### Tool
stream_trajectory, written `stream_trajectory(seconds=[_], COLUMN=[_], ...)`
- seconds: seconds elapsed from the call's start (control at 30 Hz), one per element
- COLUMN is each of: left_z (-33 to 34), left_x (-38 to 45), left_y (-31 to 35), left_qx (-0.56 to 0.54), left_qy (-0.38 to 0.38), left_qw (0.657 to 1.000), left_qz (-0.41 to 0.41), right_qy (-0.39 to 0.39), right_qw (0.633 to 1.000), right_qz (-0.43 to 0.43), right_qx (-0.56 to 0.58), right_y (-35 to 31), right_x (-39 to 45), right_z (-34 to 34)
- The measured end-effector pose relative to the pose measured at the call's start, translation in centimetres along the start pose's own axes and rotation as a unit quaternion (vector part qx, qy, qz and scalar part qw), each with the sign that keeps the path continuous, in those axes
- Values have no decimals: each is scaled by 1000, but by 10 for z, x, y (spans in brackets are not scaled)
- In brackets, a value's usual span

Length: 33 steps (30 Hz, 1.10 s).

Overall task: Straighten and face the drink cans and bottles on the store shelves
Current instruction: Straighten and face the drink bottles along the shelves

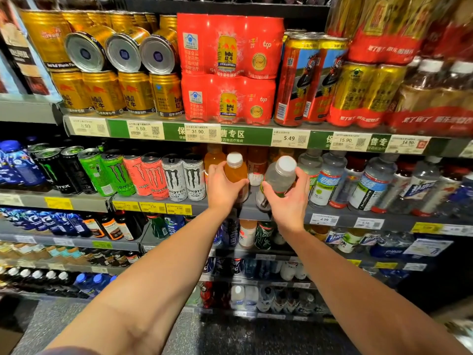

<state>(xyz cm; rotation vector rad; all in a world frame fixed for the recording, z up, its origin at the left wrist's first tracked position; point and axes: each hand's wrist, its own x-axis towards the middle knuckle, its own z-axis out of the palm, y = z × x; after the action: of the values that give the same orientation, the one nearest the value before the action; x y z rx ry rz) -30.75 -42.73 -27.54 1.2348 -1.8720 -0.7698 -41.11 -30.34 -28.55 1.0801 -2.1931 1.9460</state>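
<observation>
My left hand (224, 187) grips an orange drink bottle (236, 170) with a white cap, standing upright at the front of the middle shelf (252, 213). My right hand (289, 198) holds a clear bottle (280, 176) with a white cap, tilted toward me at the shelf's front edge. More orange bottles (257, 160) stand behind them. Monster cans (184, 175) line up to the left and clear labelled bottles (330, 180) to the right.
The shelf above carries gold Red Bull cans (135, 94), some lying on their sides (122, 51), and red multipacks (227, 70). Lower shelves (76, 243) hold dark, blue and white bottles. Price tags (146, 129) run along the shelf rails. Grey floor (210, 336) lies below.
</observation>
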Motion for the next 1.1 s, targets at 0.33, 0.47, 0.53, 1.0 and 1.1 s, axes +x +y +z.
stream_trajectory(seconds=[0.33, 0.47, 0.53, 1.0, 1.1], left_z=[15, 39, 55, 103, 107], left_x=[-15, -33, -36, -9, -10], left_y=[12, 24, 32, 49, 46], left_qx=[-29, -77, -101, -115, -105], left_qy=[93, 55, 2, -152, -139], left_qw=[995, 994, 993, 982, 985], left_qz=[25, 62, 59, -9, 0], right_qy=[34, 53, 61, 98, 82], right_qw=[997, 997, 997, 994, 996], right_qz=[44, 40, 36, 1, 6], right_qx=[48, 45, 36, -40, -42], right_y=[25, 28, 30, 45, 54], right_x=[6, 10, 11, 17, 19], right_z=[-33, -45, -51, -87, -91])
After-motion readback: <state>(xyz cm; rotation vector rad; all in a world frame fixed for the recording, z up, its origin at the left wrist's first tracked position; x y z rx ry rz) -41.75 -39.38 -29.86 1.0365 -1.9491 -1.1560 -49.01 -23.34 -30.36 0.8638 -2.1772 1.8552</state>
